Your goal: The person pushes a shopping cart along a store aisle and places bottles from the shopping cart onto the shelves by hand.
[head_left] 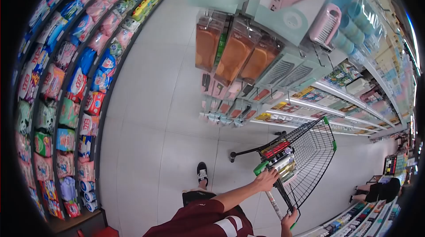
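Pale grey floor tiles (pixel 146 104) line a well-stocked shop aisle, bowed by the wide lens. Above them, the left hand (pixel 267 180), at the end of a bare forearm, curls over a white printed handlebar (pixel 273 204) beside its green plastic end; the right hand (pixel 290 220) appears wrapped, fingers narrow, round the opposite end. How firmly either presses, I cannot tell. Spaced apart like this, the hands seem suited to guiding evenly. The handlebar belongs to a black wire-mesh shopping cart with green corner caps (pixel 310 148), just ahead of the wearer's maroon top (pixel 190 217). At its handle end, close together, lie a red package (pixel 275 148), a white-and-dark cylinder (pixel 283 161) and a transparent yellowish item (pixel 287 169), perhaps gathered there for easy reach; their labels are too small to read. A black shoe with white laces (pixel 202 173) shows on the tiles to the left. Farther out, orange-brown brush-like goods in transparent packs (pixel 232 55) hang in rows beside a pink comb-like piece (pixel 325 24), presumably hung so shoppers see each one. Across the aisle, bright plastic bags (pixel 55 80) fill dark-edged shelves, fronts outward, likely for display. At lower right, a person in black (pixel 383 191) is near more shelving.
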